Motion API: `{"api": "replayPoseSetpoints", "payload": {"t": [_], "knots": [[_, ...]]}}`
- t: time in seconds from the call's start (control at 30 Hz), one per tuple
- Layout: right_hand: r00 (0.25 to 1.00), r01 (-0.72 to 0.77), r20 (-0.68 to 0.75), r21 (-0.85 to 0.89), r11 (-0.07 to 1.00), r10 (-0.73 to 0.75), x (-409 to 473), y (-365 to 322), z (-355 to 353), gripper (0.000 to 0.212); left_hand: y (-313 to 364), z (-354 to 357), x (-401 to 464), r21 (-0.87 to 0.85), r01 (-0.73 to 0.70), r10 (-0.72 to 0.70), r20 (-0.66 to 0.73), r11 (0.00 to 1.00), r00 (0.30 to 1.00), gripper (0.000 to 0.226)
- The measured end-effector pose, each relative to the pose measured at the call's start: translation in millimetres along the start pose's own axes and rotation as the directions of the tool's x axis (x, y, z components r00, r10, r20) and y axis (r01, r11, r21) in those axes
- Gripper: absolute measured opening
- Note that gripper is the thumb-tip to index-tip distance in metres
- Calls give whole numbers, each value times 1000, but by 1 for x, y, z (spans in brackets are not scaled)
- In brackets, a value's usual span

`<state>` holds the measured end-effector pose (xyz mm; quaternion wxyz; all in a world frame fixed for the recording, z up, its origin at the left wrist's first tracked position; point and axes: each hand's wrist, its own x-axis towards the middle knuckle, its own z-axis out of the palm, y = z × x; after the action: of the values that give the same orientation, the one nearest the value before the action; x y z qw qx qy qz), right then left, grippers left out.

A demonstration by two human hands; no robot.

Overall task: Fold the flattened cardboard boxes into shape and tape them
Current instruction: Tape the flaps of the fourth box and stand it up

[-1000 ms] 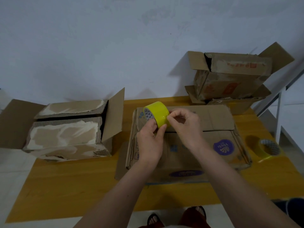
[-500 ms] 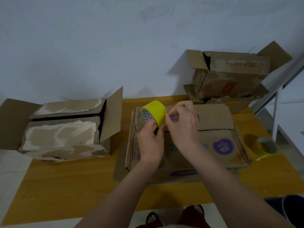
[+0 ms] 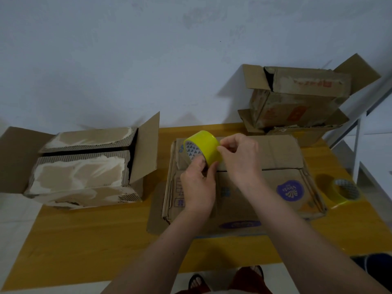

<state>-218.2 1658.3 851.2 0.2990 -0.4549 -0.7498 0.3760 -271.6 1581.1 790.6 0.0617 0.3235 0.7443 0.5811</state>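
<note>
We are judging task midway: left hand point(image 3: 196, 185) gripping yellow tape roll point(image 3: 204, 149) above centre box point(image 3: 244, 187) on counter point(image 3: 89, 240); right hand point(image 3: 240, 154) pinching at tape end (not yet freed, seemingly). Centre box folded, seam untaped; side boxes point(image 3: 80, 166) standing with flaps open.

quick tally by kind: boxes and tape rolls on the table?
Cardboard boxes: 4 (left box, centre box, upper right box, box beneath it)
Yellow tape rolls: 2 (held roll, lying roll)
Total: 6
</note>
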Motion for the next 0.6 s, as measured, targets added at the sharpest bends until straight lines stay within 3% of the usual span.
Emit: {"api": "replayPoseSetpoints", "payload": {"t": [0.3, 0.6], "knots": [[997, -75, 4, 45, 996, 75, 3, 2, -1, 5, -3, 3, 3, 46, -52, 53, -26, 998, 998, 7], [997, -33, 72, 133, 991, 24, 5, 8, -4, 5, -5, 1, 5, -8, -10, 10, -11, 1000, 1000, 5]]}}
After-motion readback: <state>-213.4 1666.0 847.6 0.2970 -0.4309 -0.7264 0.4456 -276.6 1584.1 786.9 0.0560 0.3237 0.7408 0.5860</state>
